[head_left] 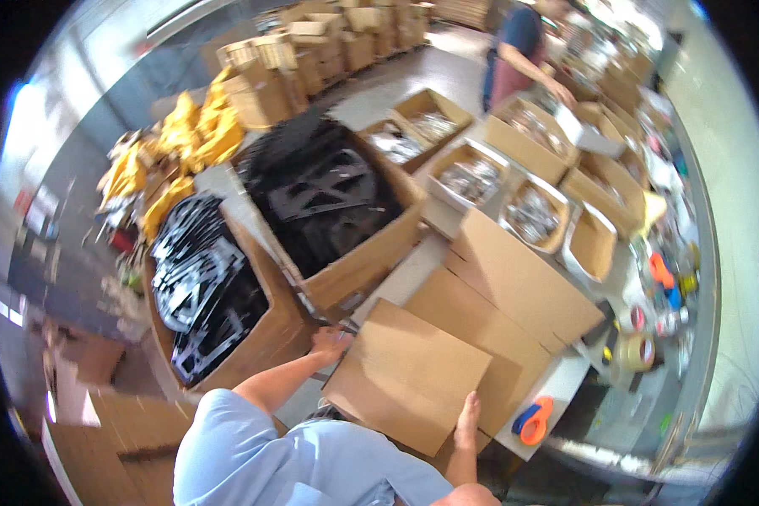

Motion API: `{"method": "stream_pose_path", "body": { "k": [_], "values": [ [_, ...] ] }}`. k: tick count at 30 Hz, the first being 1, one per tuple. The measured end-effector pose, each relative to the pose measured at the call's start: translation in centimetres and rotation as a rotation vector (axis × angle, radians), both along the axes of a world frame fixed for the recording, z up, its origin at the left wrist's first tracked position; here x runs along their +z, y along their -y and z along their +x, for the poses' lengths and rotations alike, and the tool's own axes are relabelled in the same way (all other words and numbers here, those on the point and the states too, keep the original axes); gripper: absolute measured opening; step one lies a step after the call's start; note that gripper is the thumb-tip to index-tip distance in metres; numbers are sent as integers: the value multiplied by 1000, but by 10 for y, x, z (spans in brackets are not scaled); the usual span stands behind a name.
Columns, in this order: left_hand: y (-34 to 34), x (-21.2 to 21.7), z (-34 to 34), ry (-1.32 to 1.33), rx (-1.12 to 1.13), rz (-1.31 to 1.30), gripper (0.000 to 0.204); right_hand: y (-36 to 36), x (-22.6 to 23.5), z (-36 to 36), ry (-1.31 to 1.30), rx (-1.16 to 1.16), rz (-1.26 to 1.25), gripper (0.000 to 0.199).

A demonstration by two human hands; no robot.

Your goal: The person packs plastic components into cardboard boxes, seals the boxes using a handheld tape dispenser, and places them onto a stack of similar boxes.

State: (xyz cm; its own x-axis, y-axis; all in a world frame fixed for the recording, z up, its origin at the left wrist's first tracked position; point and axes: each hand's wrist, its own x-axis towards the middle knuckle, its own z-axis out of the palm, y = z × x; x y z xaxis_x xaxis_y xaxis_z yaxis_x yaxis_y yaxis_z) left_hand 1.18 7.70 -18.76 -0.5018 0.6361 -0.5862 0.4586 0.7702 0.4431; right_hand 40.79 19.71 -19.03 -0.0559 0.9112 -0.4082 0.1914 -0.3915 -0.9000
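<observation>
A plain brown cardboard box (409,371), looking folded flat with a long flap (523,278) spread out beyond it, lies on the table right in front of me. My left hand (331,344) is at its left edge, the fingertips partly hidden against the board. On the opposite edge, my right hand (466,420) grips the board, thumb along the side. To the right of that hand, an orange and blue tape dispenser (533,422) rests on the table corner.
Two large cartons, one (346,270) with black plastic parts and one (274,337) with shiny black parts, stand left. Small open boxes (472,173) of bagged parts line the far side. Tape rolls (635,352) lie right. Another person (523,51) works at the far end.
</observation>
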Motion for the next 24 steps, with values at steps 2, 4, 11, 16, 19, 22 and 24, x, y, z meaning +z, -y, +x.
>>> {"method": "stream_pose_path", "body": {
  "k": [2,4,11,16,19,22,24],
  "values": [
    [6,-14,18,284,120,48,89,10,7,-23,-90,-8,-112,61],
    [9,3,38,367,149,210,93,16,55,-22,-323,95,-222,62],
    [53,171,32,540,-142,573,86,63,138,-11,-370,330,-182,54],
    [182,266,11,895,-28,1014,76,128,211,-89,-473,461,-171,54],
    [288,271,12,1194,67,1543,70,187,242,-149,-565,630,-204,54],
    [412,295,23,1037,307,1818,76,255,265,-211,-667,786,-303,54],
    [486,312,46,877,346,1993,78,296,277,-248,-774,906,-363,54]
  ]
}}
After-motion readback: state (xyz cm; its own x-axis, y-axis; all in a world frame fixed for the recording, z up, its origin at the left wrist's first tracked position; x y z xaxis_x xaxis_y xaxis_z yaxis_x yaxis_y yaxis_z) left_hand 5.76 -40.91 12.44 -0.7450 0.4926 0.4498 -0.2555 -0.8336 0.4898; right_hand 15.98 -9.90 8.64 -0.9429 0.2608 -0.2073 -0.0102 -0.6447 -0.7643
